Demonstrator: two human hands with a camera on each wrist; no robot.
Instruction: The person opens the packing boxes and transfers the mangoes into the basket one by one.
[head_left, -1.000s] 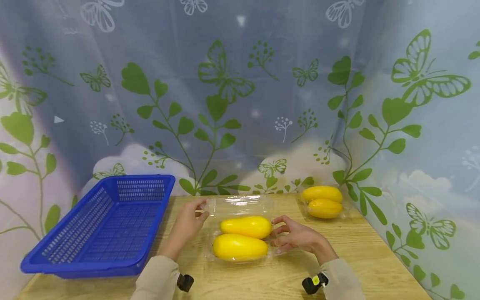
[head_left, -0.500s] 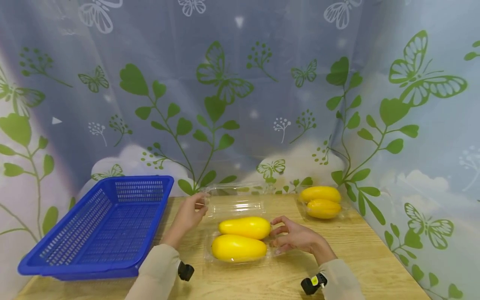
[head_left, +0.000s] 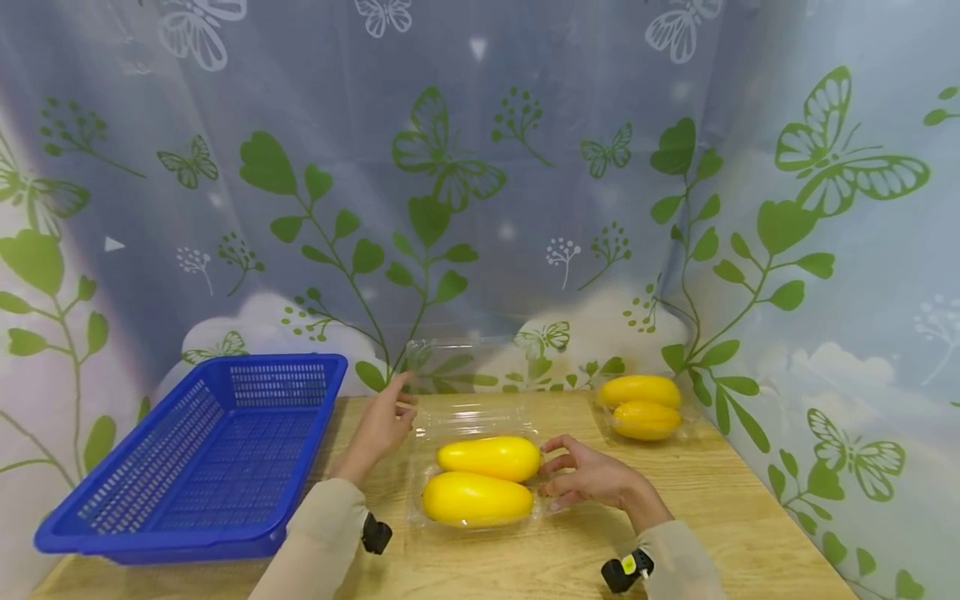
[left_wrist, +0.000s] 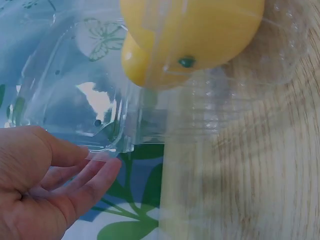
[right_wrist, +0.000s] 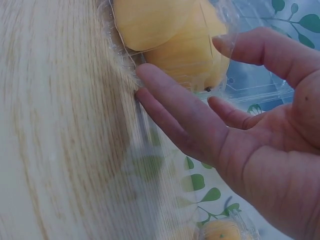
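Two smooth yellow papaya-shaped fruits (head_left: 477, 498) lie side by side in a clear plastic clamshell box (head_left: 415, 500) at mid-table in the head view. Its transparent lid (head_left: 465, 367) stands raised at the back, seen against the curtain. At the lid's left side, my left hand (head_left: 380, 425) pinches the edge between thumb and fingers, as the left wrist view shows. My right hand (head_left: 592, 477) is at the box's right end, thumb and fingers spread, fingertips right at the rim. In the left wrist view, a green spot (left_wrist: 187, 61) marks one fruit's end.
A large blue plastic basket (head_left: 217, 467) stands on the left of the wooden table (head_left: 720, 517). Another clear pack with two yellow fruits (head_left: 641, 390) sits at the back right. A curtain (head_left: 480, 250) with butterflies and leaves hangs behind the table.
The lid has swung up from lying back near the table to standing raised, with my left hand rising along with it. My right hand and the fruits have stayed in place.
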